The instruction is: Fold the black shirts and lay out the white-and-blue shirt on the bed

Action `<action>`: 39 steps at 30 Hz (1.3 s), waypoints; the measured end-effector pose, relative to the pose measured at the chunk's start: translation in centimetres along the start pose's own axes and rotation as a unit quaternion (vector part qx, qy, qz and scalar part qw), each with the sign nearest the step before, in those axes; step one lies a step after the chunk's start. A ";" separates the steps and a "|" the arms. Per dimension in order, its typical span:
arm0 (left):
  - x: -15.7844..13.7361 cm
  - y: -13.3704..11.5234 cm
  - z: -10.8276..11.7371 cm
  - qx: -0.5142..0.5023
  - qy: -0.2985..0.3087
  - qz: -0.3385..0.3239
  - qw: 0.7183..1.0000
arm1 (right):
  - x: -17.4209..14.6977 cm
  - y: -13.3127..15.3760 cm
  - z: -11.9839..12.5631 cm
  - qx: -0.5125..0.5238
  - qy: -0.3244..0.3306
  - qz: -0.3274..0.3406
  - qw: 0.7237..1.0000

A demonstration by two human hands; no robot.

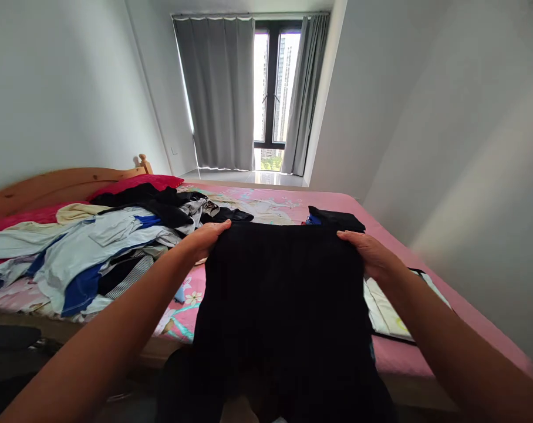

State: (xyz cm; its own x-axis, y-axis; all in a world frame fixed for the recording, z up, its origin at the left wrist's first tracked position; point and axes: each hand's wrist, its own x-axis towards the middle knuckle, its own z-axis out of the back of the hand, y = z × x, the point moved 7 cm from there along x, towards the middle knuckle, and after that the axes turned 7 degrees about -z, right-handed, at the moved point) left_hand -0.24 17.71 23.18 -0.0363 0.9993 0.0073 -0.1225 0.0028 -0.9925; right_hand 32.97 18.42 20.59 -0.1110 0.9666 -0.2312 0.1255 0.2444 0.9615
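Note:
A pair of black pants [284, 294] hangs in front of me, its waistband stretched level between my hands. My left hand [209, 238] pinches the left end of the waistband, thumb on top. At the right end, my right hand [367, 249] grips the same edge between thumb and fingers. The lower part of the pants merges with dark shapes near my legs, so its hem cannot be made out. Behind it, the pants hide the middle of the bed [196, 288].
A loose heap of clothes [94, 235] covers the bed's left side, near the wooden headboard [73, 179]. Folded dark clothes [337, 218] lie at the back right. A folded white garment [392, 305] with black edging lies by my right forearm. Grey curtains [222, 94] hang at the window.

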 end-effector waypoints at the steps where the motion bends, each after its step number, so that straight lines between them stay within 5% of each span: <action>1: 0.1 -0.8 -0.8 0.033 -0.008 -0.040 0.999 | 0.1 0.6 -1.0 0.003 -0.015 0.041 0.999; 5: -2.5 -2.7 -5.2 0.225 -0.037 -0.221 0.948 | -2.0 0.1 -6.7 -0.080 -0.024 0.188 0.979; 8: -5.4 -1.0 -8.2 0.314 -0.048 -0.274 0.908 | -4.0 -3.2 -10.1 -0.170 -0.028 0.232 0.957; 15: -7.9 4.7 -9.6 0.306 -0.032 -0.215 0.927 | -5.6 -8.9 -11.0 -0.147 -0.001 0.199 0.969; 23: -10.0 4.9 -9.6 0.326 -0.006 -0.189 0.926 | -7.1 -10.5 -10.5 -0.210 -0.011 0.163 0.964; 31: -10.2 6.3 -9.8 0.338 -0.016 -0.186 0.922 | -8.1 -10.3 -11.0 -0.215 0.033 0.255 0.942; 34: -10.1 7.0 -9.5 0.332 -0.016 -0.165 0.929 | -7.5 -11.2 -10.2 -0.196 0.018 0.195 0.961; 39: -10.7 7.4 -8.9 0.354 -0.022 -0.162 0.921 | -6.0 -15.6 -8.9 0.002 0.048 -0.044 0.998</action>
State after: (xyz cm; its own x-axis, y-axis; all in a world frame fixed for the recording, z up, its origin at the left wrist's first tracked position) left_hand 8.03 7.39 14.70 0.0778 0.9478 0.3091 -0.7495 0.2601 -0.6088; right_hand 22.94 8.12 8.32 -0.2150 0.9298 -0.2989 0.1160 0.3282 0.9375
